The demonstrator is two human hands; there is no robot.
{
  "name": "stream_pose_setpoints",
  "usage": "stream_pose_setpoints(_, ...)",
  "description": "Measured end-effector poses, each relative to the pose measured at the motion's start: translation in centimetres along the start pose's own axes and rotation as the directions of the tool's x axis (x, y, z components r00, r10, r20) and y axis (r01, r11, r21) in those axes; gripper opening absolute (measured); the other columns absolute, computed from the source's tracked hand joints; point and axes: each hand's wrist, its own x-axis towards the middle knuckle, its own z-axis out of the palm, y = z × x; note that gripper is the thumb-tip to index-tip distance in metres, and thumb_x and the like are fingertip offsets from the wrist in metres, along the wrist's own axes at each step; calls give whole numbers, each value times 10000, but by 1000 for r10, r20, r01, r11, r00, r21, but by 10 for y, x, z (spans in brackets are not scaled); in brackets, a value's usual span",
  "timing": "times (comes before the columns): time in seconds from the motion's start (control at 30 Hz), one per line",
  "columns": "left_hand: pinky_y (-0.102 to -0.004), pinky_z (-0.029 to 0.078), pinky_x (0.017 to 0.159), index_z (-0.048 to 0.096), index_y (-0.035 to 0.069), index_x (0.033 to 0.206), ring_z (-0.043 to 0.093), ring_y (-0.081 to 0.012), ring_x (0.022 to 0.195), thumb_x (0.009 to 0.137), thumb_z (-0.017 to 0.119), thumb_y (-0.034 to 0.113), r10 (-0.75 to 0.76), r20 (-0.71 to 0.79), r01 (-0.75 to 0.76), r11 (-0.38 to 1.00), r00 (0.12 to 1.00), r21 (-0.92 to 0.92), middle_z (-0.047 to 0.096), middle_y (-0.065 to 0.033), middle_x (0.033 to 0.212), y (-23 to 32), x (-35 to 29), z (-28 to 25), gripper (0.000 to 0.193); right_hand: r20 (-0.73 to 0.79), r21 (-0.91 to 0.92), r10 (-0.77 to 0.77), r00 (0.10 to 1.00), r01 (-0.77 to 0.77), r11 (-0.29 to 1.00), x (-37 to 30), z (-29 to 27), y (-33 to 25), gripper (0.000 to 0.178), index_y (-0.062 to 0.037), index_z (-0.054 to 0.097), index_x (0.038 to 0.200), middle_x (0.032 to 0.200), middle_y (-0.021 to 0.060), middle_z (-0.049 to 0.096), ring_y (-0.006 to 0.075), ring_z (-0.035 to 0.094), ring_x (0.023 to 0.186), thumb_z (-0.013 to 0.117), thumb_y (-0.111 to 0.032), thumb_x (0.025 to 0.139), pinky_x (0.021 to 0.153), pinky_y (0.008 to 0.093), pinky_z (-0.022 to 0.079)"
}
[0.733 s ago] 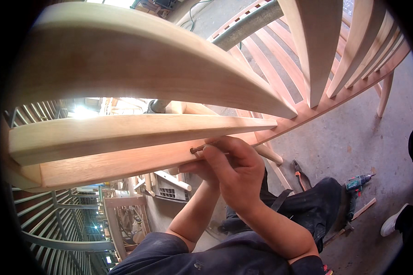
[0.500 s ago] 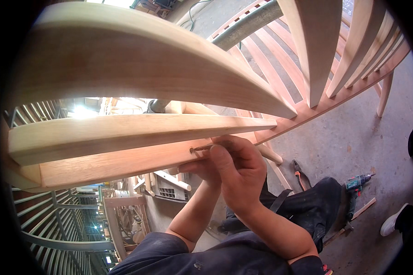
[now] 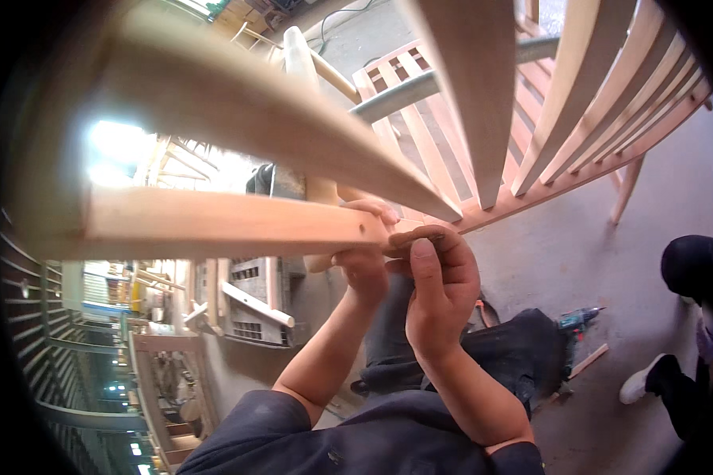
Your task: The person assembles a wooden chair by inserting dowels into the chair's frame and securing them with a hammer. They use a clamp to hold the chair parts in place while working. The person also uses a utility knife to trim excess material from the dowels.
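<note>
My left hand (image 3: 363,271) is closed around a pale wooden rail (image 3: 238,224) of a slatted frame, with fingertips showing above it and the palm below. A small dark round hole (image 3: 362,229) shows in the rail's face beside those fingers. Just right of the hole, my right hand (image 3: 445,289) is closed in a pinch, thumb against the curled forefinger. What sits in that pinch is mostly hidden and too small to name. Curved wooden slats (image 3: 309,138) rise from the frame above both hands.
A grey metal bar (image 3: 396,96) crosses behind the slats. On the floor to the right lie a teal power drill (image 3: 580,317) and a wood strip (image 3: 589,360). Another person's white shoe (image 3: 640,380) is at far right. A dark crate (image 3: 253,313) stands at lower left.
My view has turned, so slats and rail appear shifted. The right hand's pinch, holding a thin brown screw-like piece at the hole earlier, is now beside the hole. My left fingers now show above the rail.
</note>
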Motion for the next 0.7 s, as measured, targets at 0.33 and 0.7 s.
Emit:
stream_pose_setpoints(0.33, -338, 459, 903, 553, 66, 1215, 557, -151, 1018, 873, 806, 306, 56, 186, -48, 998, 981, -46, 597, -44, 1060, 18, 5, -22, 489, -176, -364, -5, 984, -60, 929, -39, -52, -24, 271, 40, 592, 1200, 796, 32, 576, 89, 538, 623, 481, -132, 1022, 541, 216, 439)
stream_pose_setpoints(0.7, -334, 541, 692, 660, 22, 1094, 665, -174, 828, 795, 830, 154, 149, -30, -138, 962, 988, 235, 680, -71, 933, -50, -8, 1, 369, 276, -840, -492, 826, 456, 294, -58, -45, -137, 241, 12, 567, 1047, 742, 26, 523, 112, 481, 652, 448, -194, 1085, 628, 261, 400)
